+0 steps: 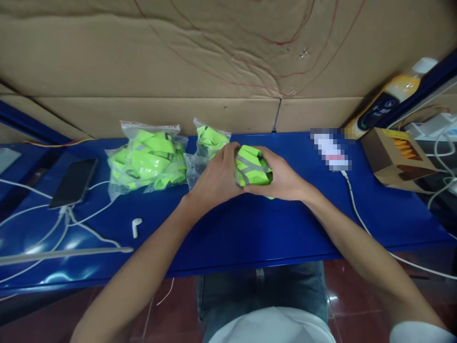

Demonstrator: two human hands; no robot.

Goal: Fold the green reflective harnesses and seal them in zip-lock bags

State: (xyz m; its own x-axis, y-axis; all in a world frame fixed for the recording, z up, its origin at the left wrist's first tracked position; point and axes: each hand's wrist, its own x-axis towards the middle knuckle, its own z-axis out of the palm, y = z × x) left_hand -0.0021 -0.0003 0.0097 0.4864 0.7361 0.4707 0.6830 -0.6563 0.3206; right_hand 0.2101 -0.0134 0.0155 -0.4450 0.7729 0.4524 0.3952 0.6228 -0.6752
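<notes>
Both my hands grip one folded neon-green vest with grey reflective stripes (253,166) above the blue table (250,228). My left hand (216,177) wraps its left side, fingers curled over the top. On the vest's right side my right hand (283,178) cups it from behind and below. Just behind my left hand stands a clear plastic bag (210,138) with green fabric inside. A fuller clear bag of green vests (148,159) lies further left.
A black phone (74,182) with white cables lies at the left, a white earbud (136,226) near it. A second phone (330,150) with a cable, a brown cardboard box (400,159) and a yellow bottle (389,97) sit at the right. Cardboard (214,62) backs the table.
</notes>
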